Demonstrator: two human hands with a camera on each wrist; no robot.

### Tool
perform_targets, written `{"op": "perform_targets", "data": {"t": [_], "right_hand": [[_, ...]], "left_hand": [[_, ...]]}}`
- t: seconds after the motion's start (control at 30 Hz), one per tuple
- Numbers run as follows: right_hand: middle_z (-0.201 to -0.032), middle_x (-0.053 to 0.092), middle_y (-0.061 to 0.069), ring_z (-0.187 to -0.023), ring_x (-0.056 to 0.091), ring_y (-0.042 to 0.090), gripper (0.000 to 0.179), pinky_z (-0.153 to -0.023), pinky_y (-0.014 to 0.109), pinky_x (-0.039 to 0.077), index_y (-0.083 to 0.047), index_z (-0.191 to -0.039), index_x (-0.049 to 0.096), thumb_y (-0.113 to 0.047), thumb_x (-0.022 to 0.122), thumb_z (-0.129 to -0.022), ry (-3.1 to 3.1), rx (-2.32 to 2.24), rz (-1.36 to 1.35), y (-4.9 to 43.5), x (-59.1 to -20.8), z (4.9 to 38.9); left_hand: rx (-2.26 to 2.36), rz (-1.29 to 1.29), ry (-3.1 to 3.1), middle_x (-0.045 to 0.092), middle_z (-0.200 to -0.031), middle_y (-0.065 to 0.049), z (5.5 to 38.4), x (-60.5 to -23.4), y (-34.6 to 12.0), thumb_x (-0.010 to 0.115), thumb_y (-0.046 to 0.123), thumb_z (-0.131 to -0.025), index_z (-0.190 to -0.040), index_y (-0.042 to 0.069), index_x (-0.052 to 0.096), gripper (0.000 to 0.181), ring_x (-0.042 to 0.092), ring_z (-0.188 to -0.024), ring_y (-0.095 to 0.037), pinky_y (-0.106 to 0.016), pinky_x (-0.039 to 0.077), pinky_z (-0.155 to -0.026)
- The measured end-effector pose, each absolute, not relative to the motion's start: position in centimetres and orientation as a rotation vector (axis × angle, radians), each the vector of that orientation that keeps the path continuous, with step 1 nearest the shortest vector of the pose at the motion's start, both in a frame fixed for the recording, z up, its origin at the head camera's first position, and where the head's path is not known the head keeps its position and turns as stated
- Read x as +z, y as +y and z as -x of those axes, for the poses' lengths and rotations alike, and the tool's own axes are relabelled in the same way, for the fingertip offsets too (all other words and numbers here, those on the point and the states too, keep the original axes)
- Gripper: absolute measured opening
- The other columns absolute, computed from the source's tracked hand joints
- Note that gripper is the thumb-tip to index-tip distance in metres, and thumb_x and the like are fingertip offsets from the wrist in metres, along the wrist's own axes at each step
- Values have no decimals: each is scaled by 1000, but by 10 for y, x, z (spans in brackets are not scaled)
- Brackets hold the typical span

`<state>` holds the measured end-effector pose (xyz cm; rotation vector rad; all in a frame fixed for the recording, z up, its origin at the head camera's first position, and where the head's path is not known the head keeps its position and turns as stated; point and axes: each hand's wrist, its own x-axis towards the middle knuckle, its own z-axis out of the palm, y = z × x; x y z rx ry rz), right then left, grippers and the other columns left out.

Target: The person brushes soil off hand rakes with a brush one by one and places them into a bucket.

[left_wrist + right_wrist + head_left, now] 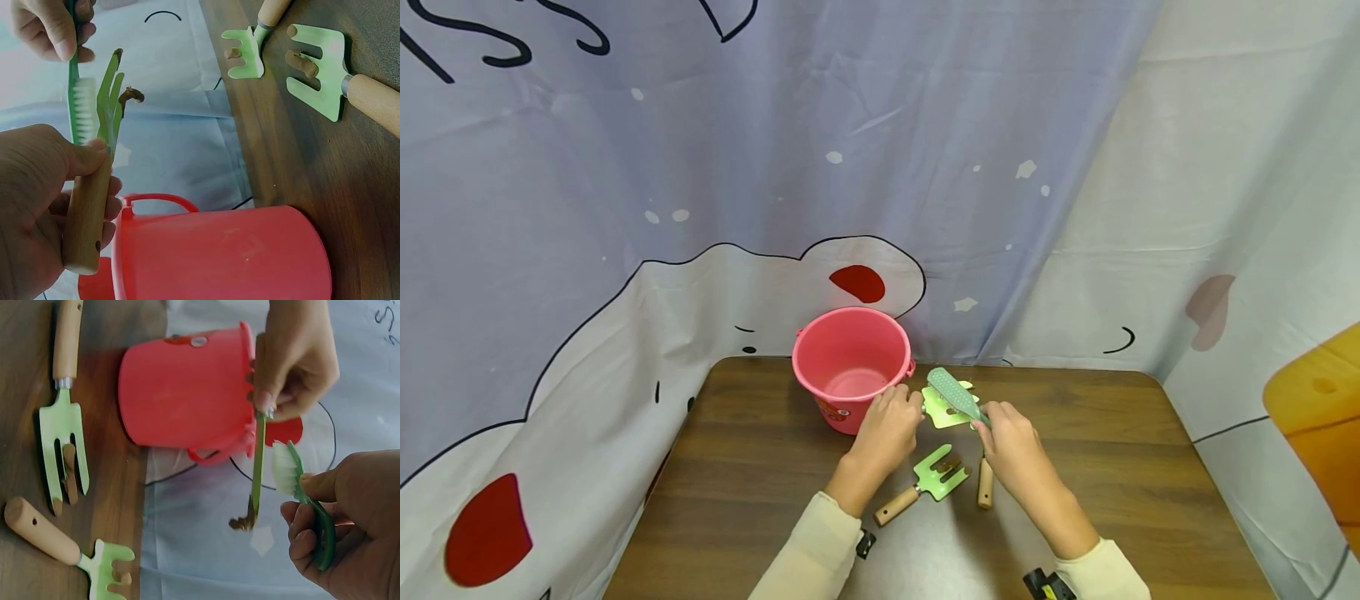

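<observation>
My left hand [889, 425] grips the wooden handle of a small green garden fork [107, 103], held up beside the bucket. Brown dirt-like bits [131, 95] cling to its tine ends. In my right hand [1013, 437] is a green brush [952, 392] with white bristles [285, 467], pinched between thumb and curled fingers. The bristles face the fork, close beside its tines in the left wrist view. Below, a second green fork [934, 480] lies on the table with brown lumps between its prongs. A short green rake [103, 570] lies near it, also with a brown piece.
A pink bucket [219, 256] stands upright at the back of the wooden table [752, 467], just left of my left hand. Its handle hangs at the side. Behind the table's far edge hangs a printed cloth [760, 167].
</observation>
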<state>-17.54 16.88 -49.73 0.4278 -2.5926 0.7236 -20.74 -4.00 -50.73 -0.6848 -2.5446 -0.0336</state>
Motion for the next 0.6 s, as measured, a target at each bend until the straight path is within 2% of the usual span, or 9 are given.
{"op": "perform_targets", "data": {"t": [0.33,0.6], "right_hand": [[-79,62,14,-66,65,27,13,-57,40,56,7,-95,67,-1,76,-89,-2591,681,-404,167,-505,179],[-82,67,20,-73,70,37,13,-64,47,59,9,-92,67,0,76,-89,-2562,676,-369,183,-510,188]], "left_hand": [[-21,686,-2531,64,-86,-4,206,-507,-38,83,23,-83,-90,12,67,20,64,-81,-22,-33,54,-75],[-18,687,-2534,64,-88,-5,206,-509,-38,80,20,-86,-91,11,67,17,63,-82,-23,-33,53,-75]]}}
